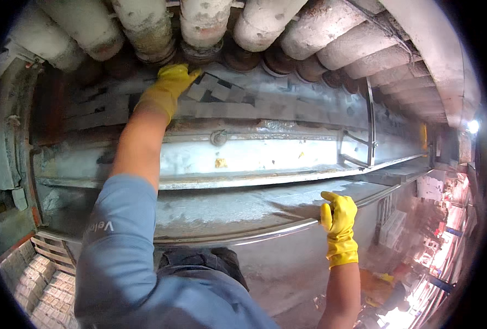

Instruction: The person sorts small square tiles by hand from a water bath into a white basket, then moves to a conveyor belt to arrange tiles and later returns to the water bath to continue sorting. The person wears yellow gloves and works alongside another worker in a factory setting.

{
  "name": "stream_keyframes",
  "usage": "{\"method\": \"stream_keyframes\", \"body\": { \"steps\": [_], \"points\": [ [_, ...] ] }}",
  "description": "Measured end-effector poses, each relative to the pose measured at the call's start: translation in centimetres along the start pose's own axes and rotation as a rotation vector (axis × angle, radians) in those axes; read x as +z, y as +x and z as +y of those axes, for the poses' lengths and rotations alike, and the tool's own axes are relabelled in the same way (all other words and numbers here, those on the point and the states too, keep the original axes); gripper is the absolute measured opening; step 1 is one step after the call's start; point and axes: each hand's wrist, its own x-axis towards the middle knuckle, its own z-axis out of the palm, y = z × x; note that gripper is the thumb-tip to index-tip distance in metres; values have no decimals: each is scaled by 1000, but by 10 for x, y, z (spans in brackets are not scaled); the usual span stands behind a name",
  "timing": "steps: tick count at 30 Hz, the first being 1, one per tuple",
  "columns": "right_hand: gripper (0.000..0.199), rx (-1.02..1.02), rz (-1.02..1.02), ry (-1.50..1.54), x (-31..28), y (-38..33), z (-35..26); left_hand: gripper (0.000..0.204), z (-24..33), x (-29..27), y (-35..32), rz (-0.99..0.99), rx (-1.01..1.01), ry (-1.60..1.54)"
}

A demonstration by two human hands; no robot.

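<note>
My left hand [168, 90], in a yellow rubber glove, reaches far over the machine to the dark strip under the thick grey cylinders. One finger or the thumb stands out to the right, apart from the others, and no held thing shows. Just right of it lie several flat, grey rectangular pieces [220, 91] on a dark, wet-looking surface [243, 79]. My right hand [339, 216], gloved in the same yellow, hovers at or against the near metal rail [287, 227]. Its fingers are loosely bent, thumb and forefinger apart, with nothing visible between them.
Large dusty cylinders [202, 24] hang along the far side. A pale panel with a ledge [243, 154] runs across the middle, with a metal bracket [371, 126] at its right. Stacked small blocks [46, 285] sit at lower left. Cluttered floor [413, 241] shows at right.
</note>
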Motion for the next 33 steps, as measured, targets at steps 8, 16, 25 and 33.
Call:
{"method": "stream_keyframes", "body": {
  "steps": [8, 16, 25, 33],
  "points": [
    [36, -29, 15, 20, -1, 8, 1, 77, -14, -3, 10, 203, 65, 24],
    [35, 0, -24, 5, -3, 0, -1, 77, -45, 53, -69, 409, 285, 179],
    [30, -15, -3, -8, 1, -2, 2, 84, -8, 47, -79, 465, 96, 88],
    [27, -4, 53, 22, 1, -3, -3, 90, -58, 56, -96, 593, 130, 104]
  ]
}}
